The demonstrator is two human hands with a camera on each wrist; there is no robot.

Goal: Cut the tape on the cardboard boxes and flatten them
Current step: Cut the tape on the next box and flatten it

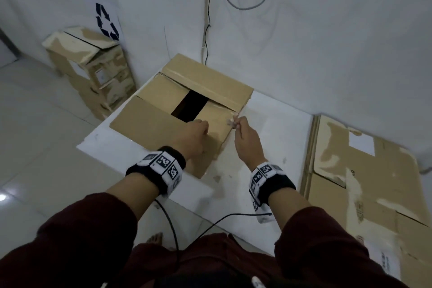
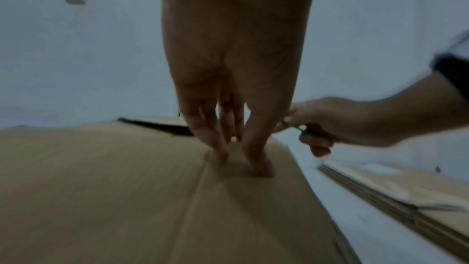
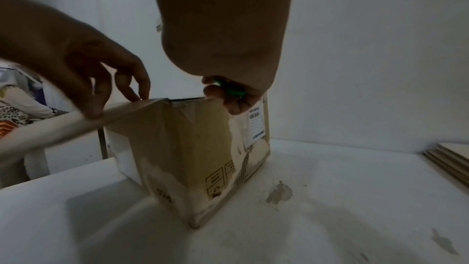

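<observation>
A brown cardboard box (image 1: 149, 121) stands on the white table (image 1: 275, 138), its top flaps loose with a dark gap in the middle. My left hand (image 1: 191, 135) lies on the near flap, its straight fingers (image 2: 223, 148) pressing the cardboard by the right edge. My right hand (image 1: 245, 138) hovers at the box's right top edge, curled round a small green-handled cutter (image 3: 229, 87). The blade is hidden by the fingers. Torn tape and a white label (image 3: 257, 125) show on the box's side (image 3: 198, 158).
A stack of flattened cardboard (image 1: 364, 182) lies to the right of the table. More boxes (image 1: 93, 70) lean against the wall at the left, under a recycling sign. Black cables (image 1: 168, 217) hang from my wrists near the table's front edge.
</observation>
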